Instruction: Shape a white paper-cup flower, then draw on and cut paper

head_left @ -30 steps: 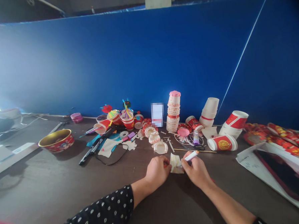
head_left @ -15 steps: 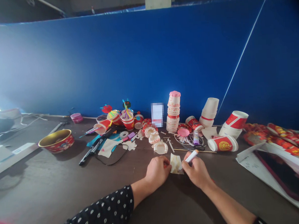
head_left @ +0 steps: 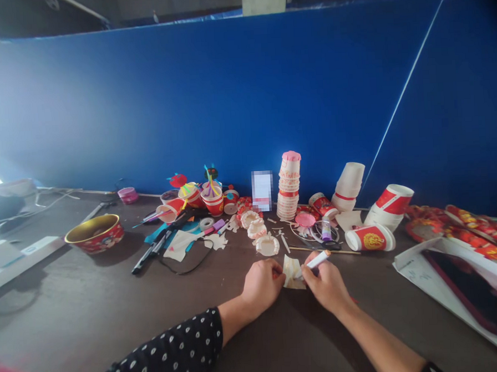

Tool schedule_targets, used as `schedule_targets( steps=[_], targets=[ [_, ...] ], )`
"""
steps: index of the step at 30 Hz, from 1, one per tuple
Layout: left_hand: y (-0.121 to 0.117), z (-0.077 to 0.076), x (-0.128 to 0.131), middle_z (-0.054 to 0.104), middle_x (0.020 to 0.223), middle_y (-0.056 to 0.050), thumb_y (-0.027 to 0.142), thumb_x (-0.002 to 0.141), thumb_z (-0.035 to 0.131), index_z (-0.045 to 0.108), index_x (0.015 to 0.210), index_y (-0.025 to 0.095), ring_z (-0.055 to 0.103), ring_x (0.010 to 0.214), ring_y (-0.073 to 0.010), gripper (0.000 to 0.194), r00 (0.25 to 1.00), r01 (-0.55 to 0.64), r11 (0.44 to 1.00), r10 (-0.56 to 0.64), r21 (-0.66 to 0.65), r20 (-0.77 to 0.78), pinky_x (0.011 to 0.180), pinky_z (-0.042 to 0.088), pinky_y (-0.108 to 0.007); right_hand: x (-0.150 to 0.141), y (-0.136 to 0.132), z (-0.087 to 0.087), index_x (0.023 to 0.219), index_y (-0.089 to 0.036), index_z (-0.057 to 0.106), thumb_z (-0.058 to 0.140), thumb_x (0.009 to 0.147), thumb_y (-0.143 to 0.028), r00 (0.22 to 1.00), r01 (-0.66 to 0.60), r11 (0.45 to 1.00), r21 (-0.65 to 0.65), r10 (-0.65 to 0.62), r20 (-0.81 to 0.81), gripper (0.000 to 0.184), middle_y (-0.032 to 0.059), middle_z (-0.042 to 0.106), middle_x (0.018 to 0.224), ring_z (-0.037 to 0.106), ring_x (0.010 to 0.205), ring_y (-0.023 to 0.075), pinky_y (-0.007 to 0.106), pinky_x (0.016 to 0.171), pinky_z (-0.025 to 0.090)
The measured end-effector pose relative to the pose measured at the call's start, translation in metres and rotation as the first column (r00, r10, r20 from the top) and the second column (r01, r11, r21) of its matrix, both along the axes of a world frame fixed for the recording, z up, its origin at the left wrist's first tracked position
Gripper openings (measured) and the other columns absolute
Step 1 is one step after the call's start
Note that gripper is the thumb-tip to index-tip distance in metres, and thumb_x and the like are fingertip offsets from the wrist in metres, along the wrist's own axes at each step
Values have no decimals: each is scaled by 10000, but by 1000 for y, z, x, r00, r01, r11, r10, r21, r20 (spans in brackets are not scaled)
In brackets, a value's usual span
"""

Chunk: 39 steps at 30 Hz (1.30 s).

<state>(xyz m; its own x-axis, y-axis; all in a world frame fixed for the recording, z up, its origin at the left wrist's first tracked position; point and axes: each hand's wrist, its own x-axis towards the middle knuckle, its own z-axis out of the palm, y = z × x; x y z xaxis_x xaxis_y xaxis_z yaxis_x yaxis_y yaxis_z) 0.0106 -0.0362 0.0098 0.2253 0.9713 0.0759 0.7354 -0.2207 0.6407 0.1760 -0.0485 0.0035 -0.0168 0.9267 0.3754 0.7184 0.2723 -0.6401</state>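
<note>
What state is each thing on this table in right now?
Left hand: resting against the paper's edge
Right hand: gripping the white marker
White marker: held tilted above the paper
Cream paper: creased, lying on the table
Paper cup stack: upright
Red-and-white paper cup: lying on its side
Red bowl: upright

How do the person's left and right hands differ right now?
The left hand pinches only the paper piece, while the right hand also grips a white marker. The left arm wears a black sleeve with white dots; the right forearm is bare. Both hands are bare and meet at the paper.
</note>
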Motion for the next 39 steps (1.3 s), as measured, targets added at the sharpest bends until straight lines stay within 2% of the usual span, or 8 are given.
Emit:
schedule_targets(
  steps=[4, 8, 14, 20, 28, 33, 39],
  targets=[
    [0, 0, 0, 633, 709, -14, 229, 680, 511, 628, 755, 168, 552, 656, -132, 152, 1000, 1, 1000, -1, 3, -1, 576, 361, -211, 0, -1, 1, 593, -212, 439, 439, 731, -287, 1000, -11, 1000, 0, 11, 3, 157, -24, 546, 477, 521, 452, 136, 220, 472, 355],
    [1, -1, 0, 619, 668, -6, 224, 671, 510, 628, 750, 168, 535, 613, -121, 153, 1000, -3, 1000, 3, -3, 5, 551, 343, -208, 1, 0, 1, 593, -214, 426, 424, 751, -304, 997, 4, 1000, -15, -6, -73, 182, -30, 523, 461, 529, 449, 136, 221, 485, 380],
    [1, -3, 0, 611, 649, -2, 222, 661, 511, 631, 729, 169, 522, 596, -114, 148, 1000, -4, 1000, 3, 21, 31, 540, 329, -204, 4, 2, -4, 641, -211, 447, 423, 774, -360, 989, 33, 999, -31, -37, -144, 202, -9, 560, 506, 563, 475, 151, 232, 505, 414],
    [1, -1, 0, 610, 654, -4, 223, 664, 515, 630, 739, 166, 523, 601, -116, 149, 1000, -3, 1000, 2, 12, 22, 547, 334, -206, 2, 0, -1, 637, -212, 455, 436, 758, -340, 996, 25, 998, -52, -29, -89, 177, -7, 573, 488, 575, 485, 157, 222, 490, 391],
    [1, -2, 1, 620, 676, -10, 226, 677, 512, 634, 757, 167, 538, 621, -123, 157, 1000, -8, 1000, 8, 9, -4, 558, 341, -211, 0, 1, 2, 617, -213, 449, 426, 745, -299, 1000, 16, 1000, 2, -16, 8, 156, -13, 570, 501, 543, 477, 147, 227, 498, 363],
    [1, -1, 1, 618, 677, -10, 223, 675, 507, 631, 747, 170, 537, 632, -124, 153, 1000, -11, 1000, 11, -2, 2, 558, 345, -208, 0, 0, 3, 589, -214, 423, 435, 725, -267, 1000, 3, 1000, -28, -3, -1, 147, -37, 521, 470, 511, 457, 129, 214, 483, 346],
    [1, -1, 0, 623, 669, -6, 222, 668, 516, 627, 732, 168, 540, 620, -122, 139, 1000, -3, 1000, 3, 13, 20, 560, 348, -208, 1, 0, 2, 616, -211, 446, 428, 746, -317, 999, 28, 999, -40, -30, -44, 169, -15, 572, 504, 535, 481, 143, 223, 501, 362]
  ],
)
